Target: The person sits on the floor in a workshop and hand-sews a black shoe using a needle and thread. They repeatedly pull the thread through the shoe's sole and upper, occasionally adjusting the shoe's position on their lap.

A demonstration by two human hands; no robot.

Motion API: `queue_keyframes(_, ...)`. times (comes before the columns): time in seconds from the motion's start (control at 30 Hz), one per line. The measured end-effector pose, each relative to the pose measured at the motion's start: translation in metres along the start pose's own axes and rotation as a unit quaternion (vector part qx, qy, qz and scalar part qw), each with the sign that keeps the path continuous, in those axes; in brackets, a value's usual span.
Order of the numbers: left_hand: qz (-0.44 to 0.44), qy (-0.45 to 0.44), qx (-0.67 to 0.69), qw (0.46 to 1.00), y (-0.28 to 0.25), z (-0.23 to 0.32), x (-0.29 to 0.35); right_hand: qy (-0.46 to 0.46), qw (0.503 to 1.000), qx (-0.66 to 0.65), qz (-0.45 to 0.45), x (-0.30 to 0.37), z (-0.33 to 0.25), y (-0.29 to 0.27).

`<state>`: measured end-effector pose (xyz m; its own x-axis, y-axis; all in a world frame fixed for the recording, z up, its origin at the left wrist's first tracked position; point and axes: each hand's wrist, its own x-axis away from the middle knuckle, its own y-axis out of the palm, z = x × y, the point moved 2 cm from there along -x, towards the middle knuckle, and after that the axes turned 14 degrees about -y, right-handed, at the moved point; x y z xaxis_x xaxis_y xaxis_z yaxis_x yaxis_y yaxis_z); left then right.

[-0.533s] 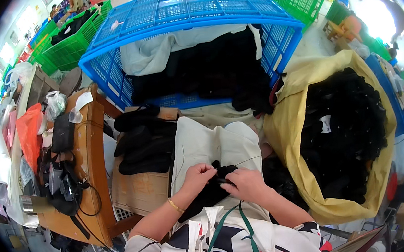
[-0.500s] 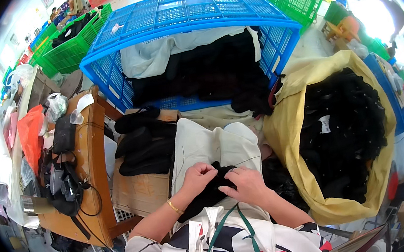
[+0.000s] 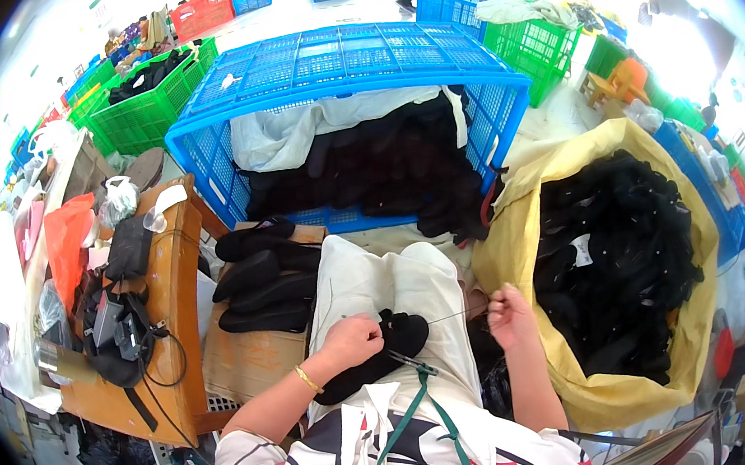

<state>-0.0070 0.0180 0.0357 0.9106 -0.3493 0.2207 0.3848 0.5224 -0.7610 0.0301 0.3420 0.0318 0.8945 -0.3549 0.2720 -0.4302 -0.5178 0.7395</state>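
Observation:
Across my lap lies a black cloth shoe [image 3: 406,336], its rounded end toward the right. My left hand [image 3: 354,341] is closed on its upper edge with a pinch. Out to the right, beside the yellow sack, my right hand [image 3: 510,316] is raised with thumb and fingers pinched together. A dark thread [image 3: 458,315] runs taut from the shoe to those fingers; whether a needle is in them is too small to tell. Small metal scissors [image 3: 413,362] on a green cord [image 3: 415,402] rest against the shoe's near side.
Several black shoes [image 3: 269,280] lie on a cardboard box [image 3: 254,358] at left, by a wooden table [image 3: 169,281]. A blue crate [image 3: 336,55] on its side holds dark pieces ahead. The yellow sack [image 3: 507,259] at right is full of black pieces.
My right hand has moved away from the shoe to the right, drawing the thread out. My left hand stays at the shoe. The scissors now show, and the view has tilted upward.

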Motion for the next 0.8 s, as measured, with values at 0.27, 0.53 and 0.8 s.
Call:
queue_keyframes(0.27, -0.054, -0.023, -0.072, 0.996, 0.016, 0.0, 0.0, -0.072, 0.996, -0.031, 0.034, 0.021, -0.07, -0.072)
queue_keyframes(0.53, -0.014, -0.027, -0.019, 0.999, 0.022, 0.004, 0.005, -0.272, 0.96, -0.01, 0.058, 0.031, -0.085, -0.077)
queue_keyframes(0.8, -0.111, -0.007, -0.016, 0.994, 0.019, 0.018, 0.012, -0.162, 0.954, 0.243, -0.059, 0.018, -0.003, -0.061)
